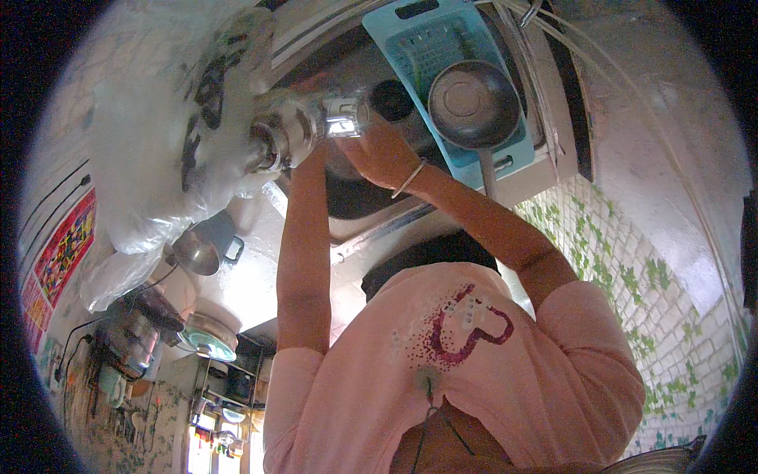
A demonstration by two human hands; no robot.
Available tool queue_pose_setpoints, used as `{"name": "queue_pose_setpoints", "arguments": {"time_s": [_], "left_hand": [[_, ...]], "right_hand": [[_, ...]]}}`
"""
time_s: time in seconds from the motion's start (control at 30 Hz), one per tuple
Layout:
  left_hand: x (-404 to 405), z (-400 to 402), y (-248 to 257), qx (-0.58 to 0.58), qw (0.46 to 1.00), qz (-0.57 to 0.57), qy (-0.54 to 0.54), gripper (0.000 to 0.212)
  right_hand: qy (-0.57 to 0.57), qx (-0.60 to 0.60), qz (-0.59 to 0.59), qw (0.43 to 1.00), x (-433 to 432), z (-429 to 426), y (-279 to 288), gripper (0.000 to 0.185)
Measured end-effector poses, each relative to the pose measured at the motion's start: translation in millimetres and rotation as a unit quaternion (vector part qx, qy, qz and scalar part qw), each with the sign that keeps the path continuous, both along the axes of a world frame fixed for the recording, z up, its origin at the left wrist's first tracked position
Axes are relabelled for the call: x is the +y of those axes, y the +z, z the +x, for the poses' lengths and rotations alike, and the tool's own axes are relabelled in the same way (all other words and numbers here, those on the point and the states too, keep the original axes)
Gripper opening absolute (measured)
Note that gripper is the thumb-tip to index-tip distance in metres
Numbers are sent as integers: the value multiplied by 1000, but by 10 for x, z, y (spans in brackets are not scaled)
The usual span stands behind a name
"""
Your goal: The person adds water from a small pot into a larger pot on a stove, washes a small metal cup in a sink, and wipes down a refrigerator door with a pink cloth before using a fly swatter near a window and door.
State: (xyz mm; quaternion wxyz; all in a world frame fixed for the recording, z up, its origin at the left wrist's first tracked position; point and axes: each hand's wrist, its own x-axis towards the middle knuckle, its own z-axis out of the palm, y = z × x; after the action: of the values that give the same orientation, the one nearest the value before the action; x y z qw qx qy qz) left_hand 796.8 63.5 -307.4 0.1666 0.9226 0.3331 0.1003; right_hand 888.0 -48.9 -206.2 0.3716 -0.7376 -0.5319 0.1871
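Observation:
Over a dark sink basin (355, 195), my right hand (382, 151) reaches in from the right, a pale bracelet at its wrist. Its fingers are bent beside a shiny metal fitting (343, 118), perhaps part of a tap, which partly covers them; whether they grip anything is unclear. My left forearm comes up from below, and the left hand is hidden behind the metal parts. To the right, a light-blue plastic draining basket (382, 29) lies across the sink. An upturned frying pan (474, 103) rests on it, handle towards my body. A round dark opening (391, 101) shows in the basin.
Translucent plastic sheeting or a bag (148, 160) hangs at the left, close to the metal fitting. A steel pot (204, 246) and a glass-like lidded dish (210, 338) stand on the counter at lower left. Thin pale hoses (645, 101) run along the right.

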Motion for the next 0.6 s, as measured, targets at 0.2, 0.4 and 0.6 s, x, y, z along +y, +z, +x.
{"name": "queue_pose_setpoints", "arguments": {"time_s": [0.2,0.4,0.6], "left_hand": [[-918,399,837,-194,949,-248,13,36],[-628,431,596,-175,959,-220,24,37],[-526,438,705,-177,941,-282,60,39]], "right_hand": [[-258,732,-7,630,311,393,-13,69],[-73,880,155,444,195,148,-452,28],[-115,566,132,806,188,152,17,23]]}}
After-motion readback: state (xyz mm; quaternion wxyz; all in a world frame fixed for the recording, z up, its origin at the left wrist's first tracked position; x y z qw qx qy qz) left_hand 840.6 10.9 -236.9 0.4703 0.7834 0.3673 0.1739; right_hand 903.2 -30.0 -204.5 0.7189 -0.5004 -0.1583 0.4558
